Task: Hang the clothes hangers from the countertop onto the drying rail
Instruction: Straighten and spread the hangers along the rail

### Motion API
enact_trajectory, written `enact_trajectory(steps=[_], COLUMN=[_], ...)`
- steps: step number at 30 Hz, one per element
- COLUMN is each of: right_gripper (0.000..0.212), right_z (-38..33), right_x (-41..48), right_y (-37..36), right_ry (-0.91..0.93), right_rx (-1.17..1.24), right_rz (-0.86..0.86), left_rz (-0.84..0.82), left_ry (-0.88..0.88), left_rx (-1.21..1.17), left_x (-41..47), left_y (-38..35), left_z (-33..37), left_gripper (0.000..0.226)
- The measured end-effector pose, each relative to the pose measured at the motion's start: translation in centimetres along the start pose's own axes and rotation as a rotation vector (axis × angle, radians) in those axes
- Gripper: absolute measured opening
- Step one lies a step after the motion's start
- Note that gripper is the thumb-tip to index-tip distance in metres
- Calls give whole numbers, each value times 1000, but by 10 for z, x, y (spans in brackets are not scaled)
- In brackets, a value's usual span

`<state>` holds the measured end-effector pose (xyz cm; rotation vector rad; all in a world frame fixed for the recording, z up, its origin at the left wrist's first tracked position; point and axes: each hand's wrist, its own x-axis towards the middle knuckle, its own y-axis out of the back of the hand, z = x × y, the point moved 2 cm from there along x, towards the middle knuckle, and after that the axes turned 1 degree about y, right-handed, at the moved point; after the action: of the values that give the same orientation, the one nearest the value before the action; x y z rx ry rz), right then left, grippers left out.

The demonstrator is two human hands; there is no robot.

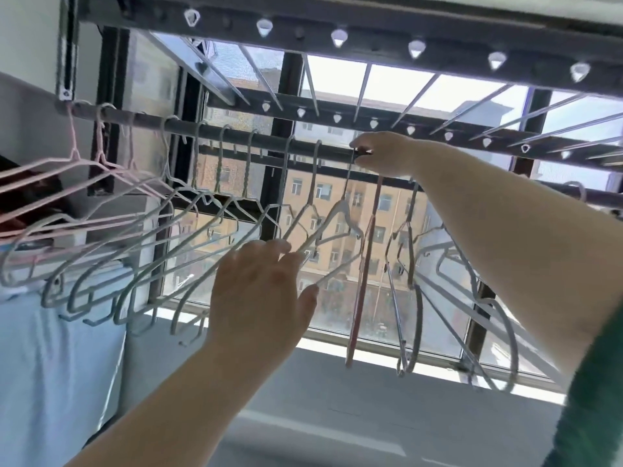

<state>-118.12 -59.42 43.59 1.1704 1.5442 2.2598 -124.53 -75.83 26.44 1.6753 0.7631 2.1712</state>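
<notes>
We've got a pale wire hanger (332, 230) right at the drying rail (215, 131), its hook pinched at the bar by our right hand (384, 153), while our left hand (259, 291) is spread open below, fingertips (281, 247) just touching the sloping shoulder wire rather than closing on it. This looks a light thing, thin coated wire, stiff enough to keep its shape but springy, and it will likely swing freely from the hook, so we reckon the neck just under the hook is the place to hold it, with a light steadying touch on the shoulder. The coating looks smooth; a slip along the round bar seems likely if we nudge sideways. To the left along the same rail hangs a row of similar pale hangers (141, 237), tilted and overlapping, with pink hangers (84, 176) at the far end; their shoulder wires could easily snag one another. Just right of our hanger a red hanger (362, 284) hangs edge-on, then more grey hangers (411, 298) past the right forearm. Above runs the rack frame (337, 32) with its pegs, and behind it the window (337, 203). The surface the hangers come from isn't in view.
</notes>
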Motion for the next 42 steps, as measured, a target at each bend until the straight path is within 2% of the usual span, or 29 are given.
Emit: enact_trajectory(steps=[2,4,8,14,19,22,25,32,42], right_gripper=[43,43,43,44,45,46,46,46,42], right_z=[2,3,5,6,4,4,3,3,5], right_x=[1,3,5,6,7,6,6,4,2], right_y=[-2,-4,-7,-10,-13,-13,-13,-13,-11], right_ry=[2,6,13,17,31,42,48,55,66], right_rx=[5,4,-12,-19,-20,-25,-29,-31,-28], right_rz=[7,16,27,29,35,35,36,40,30], left_rz=[-17,3,143,308,404,411,402,437,418], left_ry=[64,37,5,8,-33,-61,-93,-112,-64], left_rx=[12,71,121,25,-46,-78,-98,-155,-226], left_x=[2,0,-1,-9,-14,-16,-19,-20,-30], left_y=[-6,-6,-16,-19,-18,-21,-25,-29,-26], left_z=[-3,-5,-12,-12,-4,0,6,16,12], left_gripper=[37,36,36,37,27,17,25,24,28])
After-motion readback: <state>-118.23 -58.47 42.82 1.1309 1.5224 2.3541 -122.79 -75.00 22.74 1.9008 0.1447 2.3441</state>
